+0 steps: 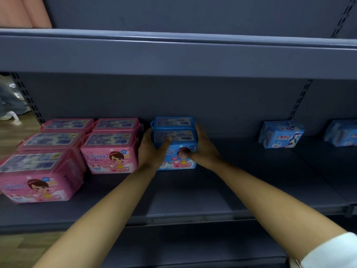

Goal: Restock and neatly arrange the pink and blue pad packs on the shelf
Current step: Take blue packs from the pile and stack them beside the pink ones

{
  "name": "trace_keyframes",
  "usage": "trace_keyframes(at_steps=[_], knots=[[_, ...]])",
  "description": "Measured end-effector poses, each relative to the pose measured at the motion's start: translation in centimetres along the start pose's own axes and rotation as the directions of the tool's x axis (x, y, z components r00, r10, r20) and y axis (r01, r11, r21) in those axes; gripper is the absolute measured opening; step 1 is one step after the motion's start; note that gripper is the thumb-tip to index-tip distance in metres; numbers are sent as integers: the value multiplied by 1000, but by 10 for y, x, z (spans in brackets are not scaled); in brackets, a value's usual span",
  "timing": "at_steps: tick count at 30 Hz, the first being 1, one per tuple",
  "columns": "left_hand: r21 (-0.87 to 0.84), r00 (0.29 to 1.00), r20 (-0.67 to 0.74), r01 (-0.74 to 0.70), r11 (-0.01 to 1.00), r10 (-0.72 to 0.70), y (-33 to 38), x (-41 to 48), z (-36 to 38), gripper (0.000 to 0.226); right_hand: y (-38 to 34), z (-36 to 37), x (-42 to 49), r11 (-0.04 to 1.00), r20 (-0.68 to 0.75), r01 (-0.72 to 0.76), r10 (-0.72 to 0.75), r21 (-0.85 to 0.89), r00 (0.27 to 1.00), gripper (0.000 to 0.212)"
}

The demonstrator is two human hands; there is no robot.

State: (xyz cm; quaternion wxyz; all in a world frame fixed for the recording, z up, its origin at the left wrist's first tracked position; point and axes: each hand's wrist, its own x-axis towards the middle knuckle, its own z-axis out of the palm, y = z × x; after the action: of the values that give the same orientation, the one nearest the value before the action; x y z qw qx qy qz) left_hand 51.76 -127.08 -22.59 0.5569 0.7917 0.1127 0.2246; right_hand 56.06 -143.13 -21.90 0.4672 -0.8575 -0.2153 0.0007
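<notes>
While both hands clamp it from either side, the front blue pack (181, 135) sits on the shelf (193, 200) just right of the pink packs (111, 151), seemingly touching a second blue pack (172, 121) behind it. The left hand (149, 149) curls round its left side with the thumb hooked over the top edge. The right hand (202, 147) wraps the right side, thumb pressed on the printed face; the other fingers are mostly hidden. A harder push on one side would likely skew the pack or shove the rear one crooked against the back panel. Squeezing the soft wrapper could dent it, and the left knuckles, close to the nearest pink pack, might nudge that column out of line. Loose blue packs (280, 134) stand well apart to the right.
</notes>
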Motion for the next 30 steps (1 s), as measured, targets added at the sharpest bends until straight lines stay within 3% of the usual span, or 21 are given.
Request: trace_keyframes(at_steps=[2,4,8,12,18,30], knots=[[313,983,35,-181,932,179,1,1,-2,62,-1,-2,-1,922,47,127,-118,-365,992,88],[553,936,156,-348,757,316,5,3,-5,65,-6,-4,-3,808,141,230,-183,-542,973,79],[697,857,484,-499,516,175,12,6,-11,94,-18,-1,-3,705,219,257,-147,-661,965,81],[740,804,590,-574,351,71,19,9,-16,102,-19,1,-1,627,223,243,-112,-740,968,90],[772,818,568,-567,287,89,22,13,-12,96,-24,1,8,625,229,226,-76,-747,970,95],[773,828,551,-554,308,105,21,12,-8,94,-22,3,9,658,210,204,-71,-725,975,85]])
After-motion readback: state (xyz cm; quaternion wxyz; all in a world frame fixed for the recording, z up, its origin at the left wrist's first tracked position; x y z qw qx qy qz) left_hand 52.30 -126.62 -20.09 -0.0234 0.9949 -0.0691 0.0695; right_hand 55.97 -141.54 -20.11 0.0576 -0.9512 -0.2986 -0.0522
